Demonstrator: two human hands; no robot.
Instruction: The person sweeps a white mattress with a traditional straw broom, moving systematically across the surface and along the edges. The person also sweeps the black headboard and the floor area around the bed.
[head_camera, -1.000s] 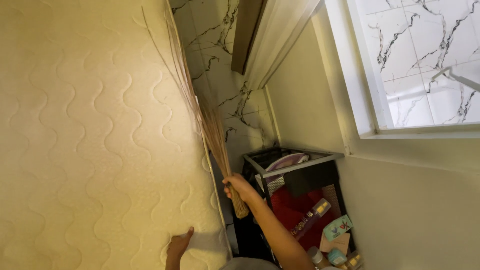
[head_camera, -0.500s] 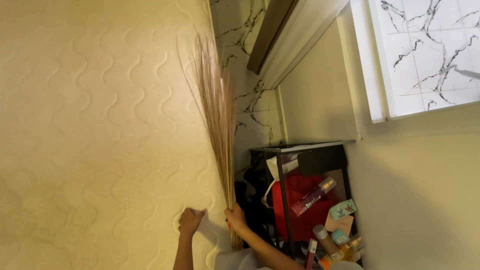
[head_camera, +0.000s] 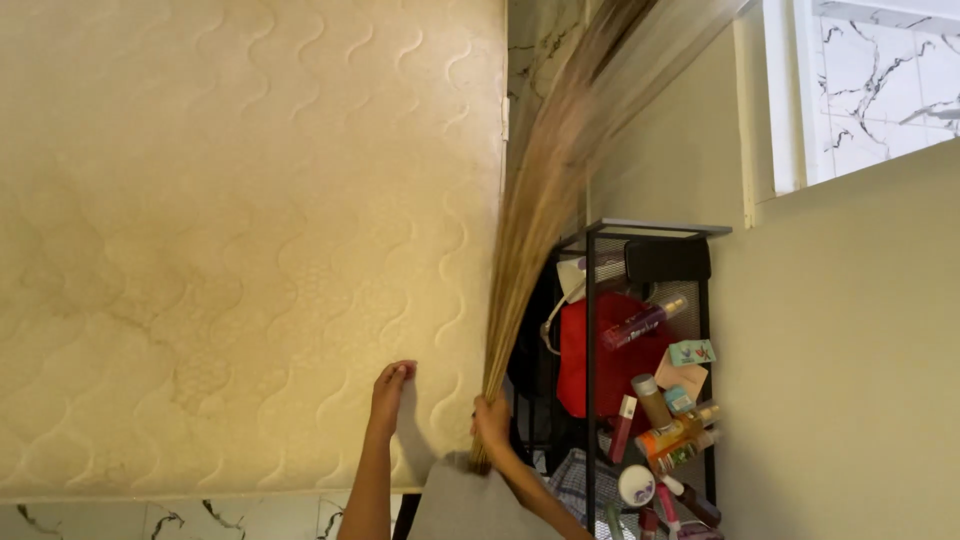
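Broom (head_camera: 545, 230) is gripped at its base by right hand (head_camera: 491, 422), beside mattress (head_camera: 250, 230); left hand (head_camera: 391, 395) laid flat, open, on it. Bottles (head_camera: 665, 420) on rack (head_camera: 650, 232) could be knocked over by a wide swing.

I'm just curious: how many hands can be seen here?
2. The left hand lies flat on the quilted mattress; the right hand grips the straw broom beside it.
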